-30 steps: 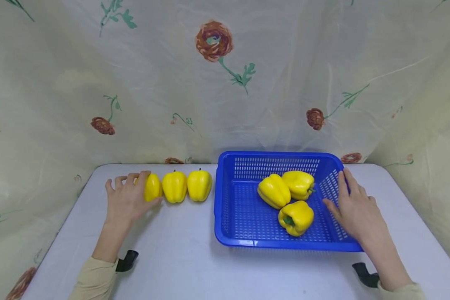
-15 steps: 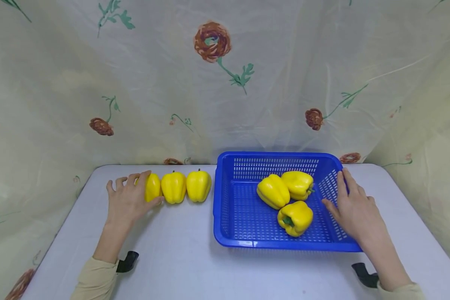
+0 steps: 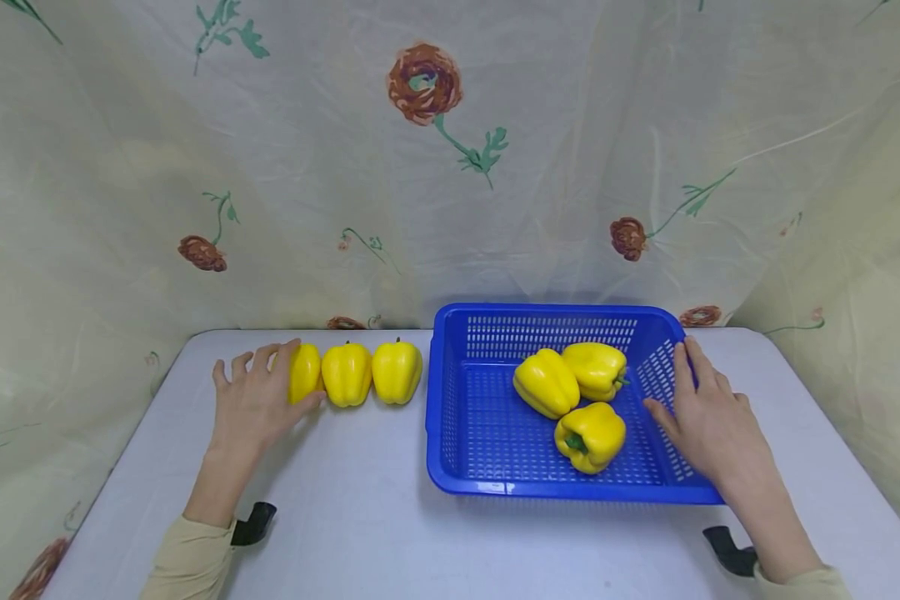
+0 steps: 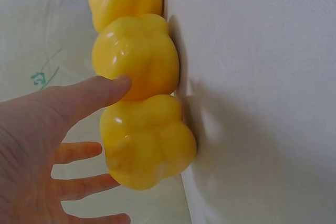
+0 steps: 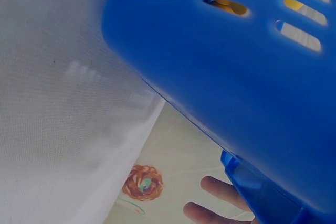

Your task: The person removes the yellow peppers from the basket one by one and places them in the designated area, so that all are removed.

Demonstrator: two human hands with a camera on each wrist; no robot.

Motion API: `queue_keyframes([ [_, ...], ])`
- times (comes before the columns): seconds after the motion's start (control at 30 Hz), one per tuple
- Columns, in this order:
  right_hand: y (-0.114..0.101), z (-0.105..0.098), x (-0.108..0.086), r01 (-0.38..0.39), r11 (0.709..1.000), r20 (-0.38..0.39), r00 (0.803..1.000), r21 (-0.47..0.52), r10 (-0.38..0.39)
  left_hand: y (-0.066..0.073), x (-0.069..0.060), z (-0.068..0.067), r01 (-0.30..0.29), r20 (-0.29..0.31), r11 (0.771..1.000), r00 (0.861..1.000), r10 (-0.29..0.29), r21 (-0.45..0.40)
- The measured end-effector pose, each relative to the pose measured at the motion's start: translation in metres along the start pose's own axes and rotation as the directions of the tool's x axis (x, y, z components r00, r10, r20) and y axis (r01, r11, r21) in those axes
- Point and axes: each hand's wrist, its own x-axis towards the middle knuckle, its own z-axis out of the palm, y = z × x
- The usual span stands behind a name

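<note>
Behind everything, the floral cloth point(image 3: 540, 217) and white table point(image 3: 345, 517) look as they did a second ago. The blue basket point(image 3: 540, 488) stays put at the table's right side, with the right hand point(image 3: 720, 425) resting over its right rim, fingers straight. The left hand point(image 3: 251, 404) remains at the far end of the row, its fingers extended and spread around the leftmost pepper point(image 3: 305, 373), thumb in front and over the seam with the middle pepper point(image 3: 347, 375); I cannot tell how firmly it touches. That end pepper has moved very slightly, if at all, and stands upright beside the middle pepper and the third pepper point(image 3: 397, 372). So the count is unchanged: three yellow peppers in the row, and three lying in the basket, the front basket pepper point(image 3: 590, 437) with its stem end showing.
</note>
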Motion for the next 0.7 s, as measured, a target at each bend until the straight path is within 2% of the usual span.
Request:
queue_keyframes([
  [0.33,0.001,0.001,0.001,0.003,1.000,-0.008,1.000,-0.001,-0.003,0.007,-0.002,-0.001,-0.016,-0.006,1.000,1.000,0.017,0.015],
  [0.57,0.001,0.001,0.000,0.004,1.000,-0.011,1.000,-0.003,-0.004,0.027,-0.008,-0.002,-0.075,-0.037,0.996,0.996,0.077,0.046],
  [0.7,0.001,0.002,0.001,0.003,1.000,-0.011,1.000,-0.002,-0.003,0.041,-0.010,-0.005,-0.112,-0.081,0.991,0.990,0.117,0.070],
])
